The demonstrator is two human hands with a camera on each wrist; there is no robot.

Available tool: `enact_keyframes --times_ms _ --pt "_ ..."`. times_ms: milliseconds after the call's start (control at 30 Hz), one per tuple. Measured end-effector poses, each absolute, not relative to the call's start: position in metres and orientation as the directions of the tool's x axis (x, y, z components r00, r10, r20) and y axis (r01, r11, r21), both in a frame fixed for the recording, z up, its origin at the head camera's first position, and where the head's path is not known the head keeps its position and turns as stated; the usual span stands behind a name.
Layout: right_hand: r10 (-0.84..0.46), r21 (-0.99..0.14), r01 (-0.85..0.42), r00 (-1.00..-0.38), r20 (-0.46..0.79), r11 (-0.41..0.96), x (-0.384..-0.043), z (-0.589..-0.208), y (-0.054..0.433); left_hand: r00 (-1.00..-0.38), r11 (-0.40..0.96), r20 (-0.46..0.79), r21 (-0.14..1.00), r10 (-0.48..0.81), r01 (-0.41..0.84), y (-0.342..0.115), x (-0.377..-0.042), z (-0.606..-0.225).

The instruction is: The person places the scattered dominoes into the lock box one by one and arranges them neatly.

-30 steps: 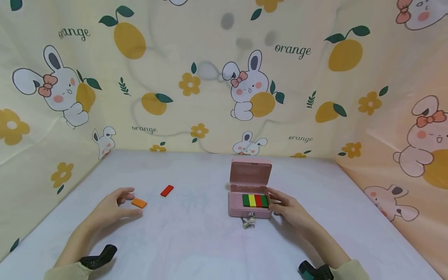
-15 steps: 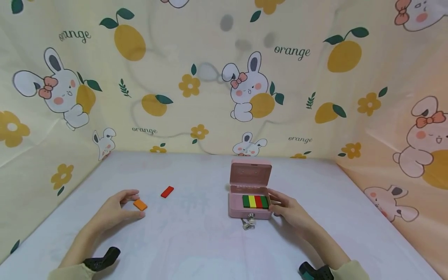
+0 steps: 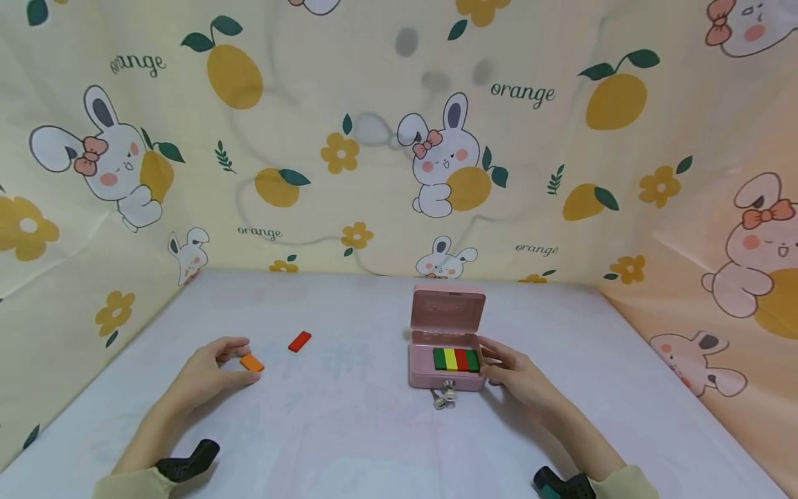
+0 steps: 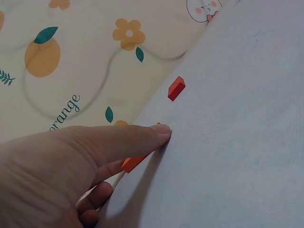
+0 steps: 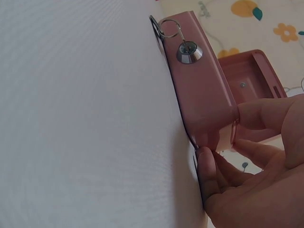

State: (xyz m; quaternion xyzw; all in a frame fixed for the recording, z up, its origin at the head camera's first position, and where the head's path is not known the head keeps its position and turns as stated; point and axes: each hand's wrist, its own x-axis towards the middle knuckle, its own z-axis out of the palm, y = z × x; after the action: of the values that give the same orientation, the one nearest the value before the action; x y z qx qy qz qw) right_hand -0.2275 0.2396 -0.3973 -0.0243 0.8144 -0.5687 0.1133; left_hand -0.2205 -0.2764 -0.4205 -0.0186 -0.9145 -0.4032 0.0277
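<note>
My left hand has thumb and fingers on either side of a small flat orange block, pinching it close to the table. In the left wrist view the thumb covers much of that orange block. A similar red block lies a little farther back, to its right. My right hand grips the right side of a pink cash box, whose lid stands raised. Inside are several green, yellow and red blocks in a row. Fingers wrap the box's corner in the right wrist view.
Keys on a ring hang from the lock on the box's front. A white cloth covers the table. Behind and at both sides rises a printed curtain with rabbits and oranges.
My left hand has shifted slightly right, its thumb and fingers coming in around the orange block, which has turned a little. The right hand and the cash box stay in place.
</note>
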Motion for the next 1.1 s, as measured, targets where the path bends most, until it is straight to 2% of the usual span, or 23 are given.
enact_keyframes --times_ms 233,467,733,1100 --pt "-0.186 -0.933 0.071 -0.972 -0.144 0.353 -0.2257 -0.3982 0.2403 -0.998 0.667 0.07 0.744 0.0 0.053 -0.274 -0.2214 -0.4215" --pt "-0.179 -0.931 0.069 -0.974 -0.141 0.357 -0.2247 -0.397 0.2435 -0.984 0.622 0.171 0.776 -0.045 0.107 -0.2738 -0.2243 -0.421" --pt "-0.17 -0.935 0.089 -0.973 -0.155 0.344 -0.2275 -0.3986 0.2414 -0.967 0.567 0.218 0.817 -0.135 0.106 -0.2792 -0.2195 -0.4178" --pt "-0.172 -0.928 0.078 -0.974 -0.149 0.364 -0.2262 -0.397 0.2402 -0.947 0.57 0.287 0.807 -0.147 0.156 -0.2794 -0.2195 -0.4189"
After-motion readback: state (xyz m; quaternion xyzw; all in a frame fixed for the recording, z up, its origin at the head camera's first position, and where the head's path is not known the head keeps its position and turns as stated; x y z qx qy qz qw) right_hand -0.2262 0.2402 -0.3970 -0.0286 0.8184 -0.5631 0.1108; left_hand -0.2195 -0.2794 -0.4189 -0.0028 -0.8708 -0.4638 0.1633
